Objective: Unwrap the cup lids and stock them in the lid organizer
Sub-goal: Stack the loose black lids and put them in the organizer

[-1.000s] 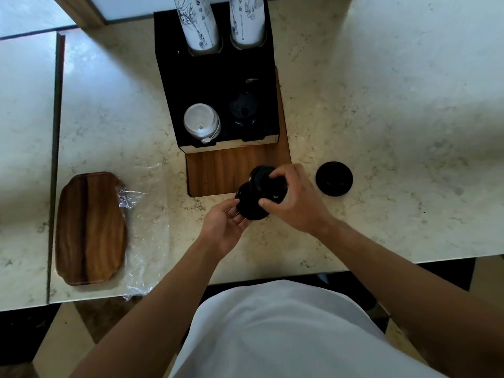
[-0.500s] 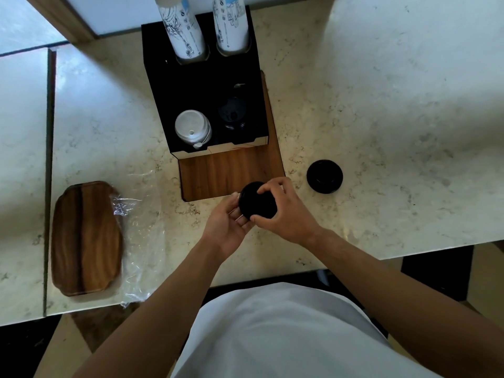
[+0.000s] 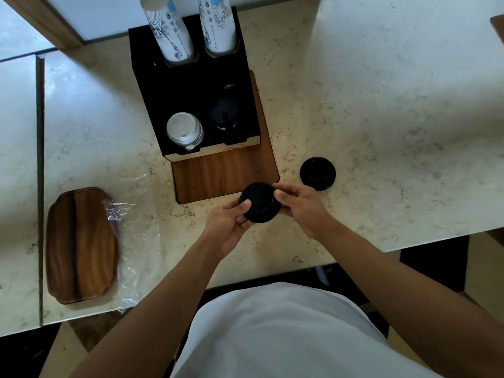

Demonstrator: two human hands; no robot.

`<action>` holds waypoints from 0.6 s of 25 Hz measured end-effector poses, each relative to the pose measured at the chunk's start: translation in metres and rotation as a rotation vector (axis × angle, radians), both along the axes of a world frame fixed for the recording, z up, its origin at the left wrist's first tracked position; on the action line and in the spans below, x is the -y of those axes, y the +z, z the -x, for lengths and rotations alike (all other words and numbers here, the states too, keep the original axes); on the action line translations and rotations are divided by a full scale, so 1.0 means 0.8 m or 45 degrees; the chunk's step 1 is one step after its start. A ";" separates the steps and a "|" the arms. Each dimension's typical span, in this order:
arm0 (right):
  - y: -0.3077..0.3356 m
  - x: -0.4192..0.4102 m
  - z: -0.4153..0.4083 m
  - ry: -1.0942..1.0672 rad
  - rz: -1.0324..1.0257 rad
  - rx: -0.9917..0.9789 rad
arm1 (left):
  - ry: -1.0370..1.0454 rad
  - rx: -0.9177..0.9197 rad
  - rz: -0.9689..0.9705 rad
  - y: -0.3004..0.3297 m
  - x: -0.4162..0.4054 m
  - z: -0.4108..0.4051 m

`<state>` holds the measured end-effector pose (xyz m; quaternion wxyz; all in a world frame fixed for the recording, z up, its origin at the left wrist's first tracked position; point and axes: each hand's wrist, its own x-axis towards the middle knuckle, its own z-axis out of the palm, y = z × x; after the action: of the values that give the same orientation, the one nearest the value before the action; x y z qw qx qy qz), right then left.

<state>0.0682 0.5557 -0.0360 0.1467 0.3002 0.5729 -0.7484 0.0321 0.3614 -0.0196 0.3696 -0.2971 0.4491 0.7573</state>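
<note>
We've got a stack of black lids (image 3: 260,202) held between both hands, left hand (image 3: 227,226) and right hand (image 3: 302,205) curled round its edges, just above the tabletop (image 3: 381,105) in front of the lid organizer (image 3: 191,85). Another lid (image 3: 317,173) lies nearby.

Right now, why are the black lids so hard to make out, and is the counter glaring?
Head view: the black lids held by both hands show little detail; the organizer interior is shadowed; soft glare whitens the counter upper right; wide-angle lens bends edges.
</note>
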 end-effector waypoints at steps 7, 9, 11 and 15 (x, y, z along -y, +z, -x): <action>0.002 -0.037 0.012 0.234 -0.566 -0.029 | -0.065 -0.004 0.049 0.005 0.000 0.006; -0.004 -0.069 0.019 0.233 -1.161 -0.067 | -0.081 -0.007 0.073 0.005 0.004 0.009; -0.009 -0.094 0.020 0.203 -1.402 -0.078 | -0.072 0.007 0.072 0.005 0.007 0.009; -0.022 -0.109 0.017 0.388 -1.622 -0.030 | -0.054 0.051 0.052 0.002 0.008 0.006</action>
<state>0.0546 0.6427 -0.0539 0.0385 0.2356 0.9418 -0.2365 0.0269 0.3548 -0.0176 0.3884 -0.3102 0.4632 0.7338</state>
